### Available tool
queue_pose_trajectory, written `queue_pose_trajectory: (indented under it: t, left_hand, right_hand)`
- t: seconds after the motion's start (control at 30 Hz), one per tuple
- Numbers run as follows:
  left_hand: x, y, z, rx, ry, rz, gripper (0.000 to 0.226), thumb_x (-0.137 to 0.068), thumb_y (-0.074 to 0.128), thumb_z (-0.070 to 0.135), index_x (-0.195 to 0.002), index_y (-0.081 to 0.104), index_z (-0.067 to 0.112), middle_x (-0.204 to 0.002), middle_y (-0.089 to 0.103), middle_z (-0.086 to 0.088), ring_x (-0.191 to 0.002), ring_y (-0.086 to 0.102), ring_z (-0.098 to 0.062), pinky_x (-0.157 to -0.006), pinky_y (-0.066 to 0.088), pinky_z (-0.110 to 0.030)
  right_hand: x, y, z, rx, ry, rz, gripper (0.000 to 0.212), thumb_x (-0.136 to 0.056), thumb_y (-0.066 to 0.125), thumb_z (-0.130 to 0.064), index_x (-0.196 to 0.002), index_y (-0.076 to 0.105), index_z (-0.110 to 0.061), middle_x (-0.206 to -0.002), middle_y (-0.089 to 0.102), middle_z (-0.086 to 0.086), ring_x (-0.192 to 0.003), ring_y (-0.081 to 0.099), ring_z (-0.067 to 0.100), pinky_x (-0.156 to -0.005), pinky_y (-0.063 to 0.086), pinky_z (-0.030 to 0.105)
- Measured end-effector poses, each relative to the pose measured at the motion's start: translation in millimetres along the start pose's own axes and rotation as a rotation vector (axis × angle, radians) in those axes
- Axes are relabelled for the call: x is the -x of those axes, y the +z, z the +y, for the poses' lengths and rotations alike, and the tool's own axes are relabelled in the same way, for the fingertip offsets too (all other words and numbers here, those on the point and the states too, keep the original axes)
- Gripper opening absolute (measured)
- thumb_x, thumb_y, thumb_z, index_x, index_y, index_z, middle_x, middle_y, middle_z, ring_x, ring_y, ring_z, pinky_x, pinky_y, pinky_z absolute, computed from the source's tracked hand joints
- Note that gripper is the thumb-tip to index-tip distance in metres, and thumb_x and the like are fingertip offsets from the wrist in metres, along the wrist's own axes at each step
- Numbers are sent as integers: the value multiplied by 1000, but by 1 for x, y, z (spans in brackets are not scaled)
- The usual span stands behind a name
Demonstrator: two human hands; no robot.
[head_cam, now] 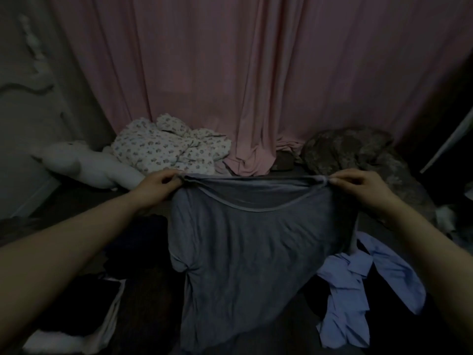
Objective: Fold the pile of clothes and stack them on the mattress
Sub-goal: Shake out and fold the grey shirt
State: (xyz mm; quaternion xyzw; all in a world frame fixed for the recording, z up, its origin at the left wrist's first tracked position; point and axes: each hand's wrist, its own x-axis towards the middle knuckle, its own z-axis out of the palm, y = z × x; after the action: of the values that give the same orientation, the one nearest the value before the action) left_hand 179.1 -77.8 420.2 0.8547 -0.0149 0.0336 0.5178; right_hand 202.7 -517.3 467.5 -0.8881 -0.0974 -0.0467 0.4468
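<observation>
Held up over the mattress [143,298], a grey top [245,252] is pinched at its shoulders by the left hand [156,187] and right hand [358,187]; soft, light, limp cloth is judged best gripped there.

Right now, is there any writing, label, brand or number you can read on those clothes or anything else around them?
None can be read.
Grey shirt, pinched at its top edge by the left hand and right hand: no print or tag shows.
Floral cloth: a small flower pattern only, no letters.
Light blue shirt: plain.
The picture is dim and soft.
</observation>
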Motion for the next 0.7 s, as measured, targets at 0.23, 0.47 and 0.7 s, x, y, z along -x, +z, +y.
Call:
queue_pose_trajectory:
  t: [0.23,0.47,0.7]
  left_hand:
    - [-7,-6,14,-158,67,191,31,-100,40,17,-121,59,5,-113,56,-1,-104,49,-13,-74,38,-2]
    - [-15,-18,39,-214,163,144,23,-101,39,21,-95,62,20,-97,61,4,-96,52,-12,-74,36,-2]
    - [-25,-40,75,-189,-18,104,18,-100,39,23,-95,56,23,-106,55,5,-102,44,-10,-80,34,-16]
  right_hand:
    - [-14,4,-8,-266,105,123,19,-94,56,-20,-106,66,-9,-102,66,9,-92,59,20,-76,49,30]
    - [-26,3,-24,-19,73,-125,17,-98,46,-18,-87,58,-12,-85,55,9,-82,48,21,-72,38,29]
    - [-13,-20,-40,94,197,-439,57,-83,47,-57,-64,66,-6,-69,62,6,-68,53,17,-74,38,29]
